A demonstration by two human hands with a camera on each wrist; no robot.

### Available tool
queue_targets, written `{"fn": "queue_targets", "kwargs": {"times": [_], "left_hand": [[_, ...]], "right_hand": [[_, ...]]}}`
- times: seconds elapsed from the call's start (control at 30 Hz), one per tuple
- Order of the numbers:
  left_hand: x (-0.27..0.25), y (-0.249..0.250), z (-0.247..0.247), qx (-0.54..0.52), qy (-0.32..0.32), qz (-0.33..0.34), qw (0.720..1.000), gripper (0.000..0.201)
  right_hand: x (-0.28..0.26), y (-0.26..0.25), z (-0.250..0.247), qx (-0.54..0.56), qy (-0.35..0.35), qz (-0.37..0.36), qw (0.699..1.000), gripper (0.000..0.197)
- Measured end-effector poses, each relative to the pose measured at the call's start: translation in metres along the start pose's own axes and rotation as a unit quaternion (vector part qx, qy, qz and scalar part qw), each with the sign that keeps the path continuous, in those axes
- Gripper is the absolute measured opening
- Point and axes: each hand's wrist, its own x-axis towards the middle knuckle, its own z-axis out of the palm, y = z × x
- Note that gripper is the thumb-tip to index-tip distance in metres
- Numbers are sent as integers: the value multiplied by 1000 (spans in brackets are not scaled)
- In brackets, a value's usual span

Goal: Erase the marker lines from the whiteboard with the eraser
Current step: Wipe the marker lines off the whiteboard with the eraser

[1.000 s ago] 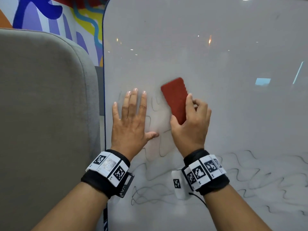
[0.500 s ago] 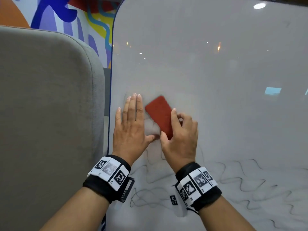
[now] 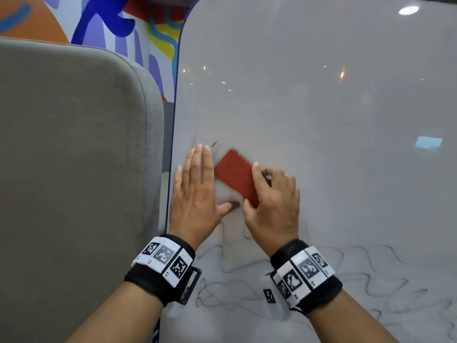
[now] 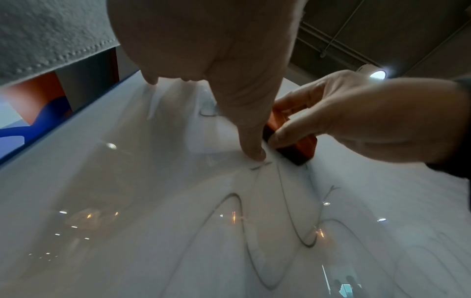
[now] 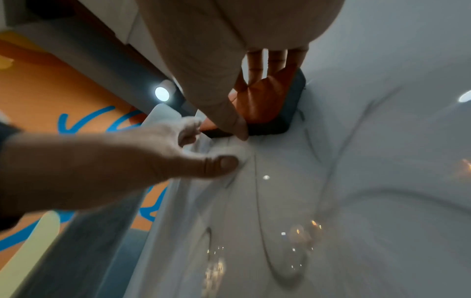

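A red eraser (image 3: 236, 177) with a dark pad lies against the whiteboard (image 3: 321, 107), tilted, and my right hand (image 3: 272, 194) grips it with thumb and fingers round its edges. The eraser (image 5: 267, 104) shows orange with a dark base in the right wrist view, and it (image 4: 298, 149) peeks out beside my left thumb in the left wrist view. My left hand (image 3: 195, 184) lies flat on the board just left of the eraser, fingers straight. Black wavy marker lines (image 3: 358, 276) cover the lower board; a faint stroke (image 3: 214, 144) sits above my left fingertips.
A grey padded partition (image 3: 74, 169) stands just left of the board's blue-edged side (image 3: 173, 144). A colourful mural wall (image 3: 111, 23) is behind it. The upper and right parts of the board show only ceiling-light reflections.
My right hand has slid the eraser leftward and down until it sits beside my left fingers. The lines between the hands have been wiped away. My left hand has kept its place.
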Motion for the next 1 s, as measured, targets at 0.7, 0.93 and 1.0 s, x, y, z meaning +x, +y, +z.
{"fn": "queue_targets", "kwargs": {"times": [0.7, 0.93, 1.0], "left_hand": [[-16, 0, 14, -58, 47, -42, 996, 118], [-8, -2, 4, -48, 61, -44, 996, 135], [-9, -2, 4, -61, 60, -49, 995, 135]], "right_hand": [[15, -4, 6, 32, -8, -54, 998, 79], [61, -5, -3, 23, 13, -43, 999, 74], [52, -6, -1, 16, -9, -63, 998, 76]]}}
